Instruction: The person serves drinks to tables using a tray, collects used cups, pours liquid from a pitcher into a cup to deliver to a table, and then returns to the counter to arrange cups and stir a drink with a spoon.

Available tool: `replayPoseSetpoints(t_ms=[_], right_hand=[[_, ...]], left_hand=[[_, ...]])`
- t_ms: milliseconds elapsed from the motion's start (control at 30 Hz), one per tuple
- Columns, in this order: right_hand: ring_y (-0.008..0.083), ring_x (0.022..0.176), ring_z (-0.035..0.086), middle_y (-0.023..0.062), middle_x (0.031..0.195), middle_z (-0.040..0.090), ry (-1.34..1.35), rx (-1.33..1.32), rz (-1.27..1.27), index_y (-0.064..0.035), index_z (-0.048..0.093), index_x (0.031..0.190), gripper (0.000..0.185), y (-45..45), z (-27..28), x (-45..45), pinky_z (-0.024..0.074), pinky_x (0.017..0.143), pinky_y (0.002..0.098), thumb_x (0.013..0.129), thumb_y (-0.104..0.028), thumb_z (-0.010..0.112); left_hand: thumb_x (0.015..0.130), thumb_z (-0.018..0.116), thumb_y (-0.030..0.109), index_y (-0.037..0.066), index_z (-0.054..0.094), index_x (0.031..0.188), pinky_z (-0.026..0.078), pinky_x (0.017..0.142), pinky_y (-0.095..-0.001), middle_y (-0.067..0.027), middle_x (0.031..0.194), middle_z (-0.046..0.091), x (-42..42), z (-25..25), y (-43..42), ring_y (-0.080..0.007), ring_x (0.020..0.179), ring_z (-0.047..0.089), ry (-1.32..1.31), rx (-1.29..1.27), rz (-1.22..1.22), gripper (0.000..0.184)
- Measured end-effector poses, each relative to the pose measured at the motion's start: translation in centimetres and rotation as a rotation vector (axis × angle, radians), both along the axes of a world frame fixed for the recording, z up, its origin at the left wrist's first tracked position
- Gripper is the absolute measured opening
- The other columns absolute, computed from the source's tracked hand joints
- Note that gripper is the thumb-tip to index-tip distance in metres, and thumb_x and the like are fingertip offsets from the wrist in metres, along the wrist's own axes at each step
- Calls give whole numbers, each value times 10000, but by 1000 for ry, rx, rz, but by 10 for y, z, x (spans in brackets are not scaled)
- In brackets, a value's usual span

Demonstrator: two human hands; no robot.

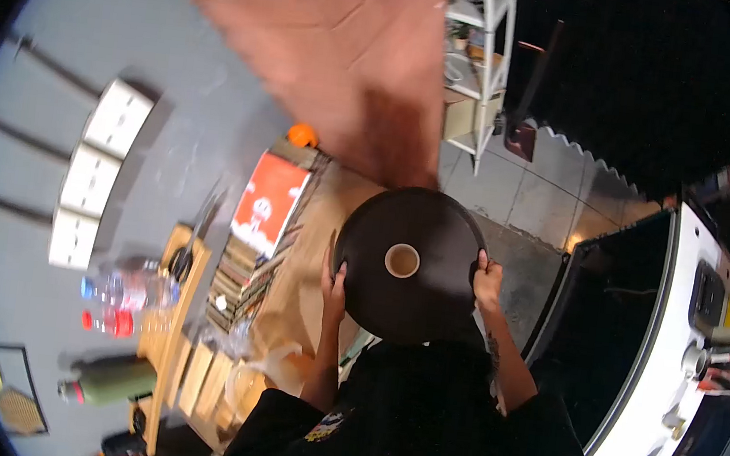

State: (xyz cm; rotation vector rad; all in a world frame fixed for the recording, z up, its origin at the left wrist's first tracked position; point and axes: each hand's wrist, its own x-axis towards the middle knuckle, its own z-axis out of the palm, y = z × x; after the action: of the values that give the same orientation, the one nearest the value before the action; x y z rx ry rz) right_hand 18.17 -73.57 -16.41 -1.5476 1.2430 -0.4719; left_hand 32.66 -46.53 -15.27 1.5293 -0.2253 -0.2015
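Note:
A round dark tray [437,302] is held in front of my body, gripped at opposite sides. My left hand [333,294] is closed on its left rim, with the thumb on top. On the right rim my right hand [488,281] is closed too, thumb over the edge. The fingers under the tray are hidden. Near the middle of the tray stands a small light-rimmed cup [402,260] with a tan inside; whether that is a drink or the bare bottom I cannot tell.
Left of the tray, a wooden surface [304,257] carries a row of books, a red-and-white book [268,204] and an orange object [302,135]. Bottles [131,291] stand on a wooden shelf. A white shelf rack [487,81] is ahead; a white-edged black-topped counter [635,363] lies right.

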Motion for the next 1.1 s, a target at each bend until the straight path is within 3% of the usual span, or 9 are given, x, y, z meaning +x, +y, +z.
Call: replayPoseSetpoints(t_ms=[167, 267, 333, 433, 600, 700, 867, 933, 1100], right_hand=[[171, 620, 436, 96, 624, 462, 17, -18, -261, 65, 528, 711, 481, -70, 16, -32, 408, 589, 366, 948, -355, 529], [120, 686, 377, 31, 701, 430, -39, 89, -265, -15, 446, 694, 435, -125, 42, -45, 380, 613, 322, 937, -359, 556], [144, 637, 386, 68, 636, 418, -29, -29, -367, 49, 485, 705, 452, -164, 38, -52, 400, 587, 358, 950, -327, 535], [136, 631, 369, 53, 625, 394, -112, -104, -430, 42, 451, 679, 449, -229, 26, -69, 391, 577, 359, 951, -305, 538], [211, 644, 403, 169, 651, 430, -82, -147, -522, 61, 468, 712, 445, -332, 39, -95, 388, 621, 385, 936, -313, 556], [204, 676, 418, 173, 682, 442, -99, -79, -515, 63, 476, 726, 441, -384, 37, -111, 387, 640, 377, 940, -315, 549], [154, 576, 382, 102, 571, 385, -72, -203, -536, 53, 483, 680, 449, -458, 68, -118, 378, 543, 359, 947, -304, 542], [127, 531, 352, 66, 530, 360, -216, -147, -614, 51, 476, 649, 461, -491, 72, -113, 349, 479, 346, 951, -292, 536], [104, 547, 349, 53, 534, 364, -103, -258, -784, 52, 453, 601, 492, -575, 27, -123, 316, 458, 350, 958, -280, 520]], left_hand=[[939, 519, 178, -14, 425, 1342, 315, 1047, -335, -154, 1327, 481, 26, 21, -105, -249, 1239, 437, -75, 158, -256, 456], [940, 531, 191, -9, 449, 1330, 339, 1029, -332, -154, 1326, 490, 36, 43, -187, -239, 1228, 448, -118, 255, -327, 446], [939, 537, 194, -4, 447, 1334, 349, 1021, -331, -156, 1333, 487, 42, 51, -243, -233, 1223, 452, -200, 319, -382, 451], [935, 544, 180, 4, 461, 1329, 356, 1016, -337, -161, 1324, 498, 43, 63, -327, -234, 1210, 466, -190, 237, -471, 440], [926, 567, 189, 29, 488, 1317, 372, 1004, -338, -158, 1302, 518, 39, 78, -463, -232, 1185, 490, -247, 276, -564, 429], [921, 579, 203, 40, 492, 1316, 366, 1009, -336, -148, 1316, 510, 40, 77, -525, -228, 1202, 479, -208, 246, -622, 436], [910, 599, 219, 54, 488, 1324, 354, 1018, -333, -127, 1337, 500, 47, 80, -638, -228, 1228, 459, -178, 223, -735, 460], [907, 604, 222, 57, 483, 1330, 348, 1023, -339, -125, 1335, 503, 53, 84, -690, -232, 1232, 458, -235, 215, -815, 470], [907, 599, 241, 52, 484, 1327, 357, 1015, -349, -138, 1330, 506, 70, 77, -826, -241, 1210, 479, -222, 154, -1003, 475]])
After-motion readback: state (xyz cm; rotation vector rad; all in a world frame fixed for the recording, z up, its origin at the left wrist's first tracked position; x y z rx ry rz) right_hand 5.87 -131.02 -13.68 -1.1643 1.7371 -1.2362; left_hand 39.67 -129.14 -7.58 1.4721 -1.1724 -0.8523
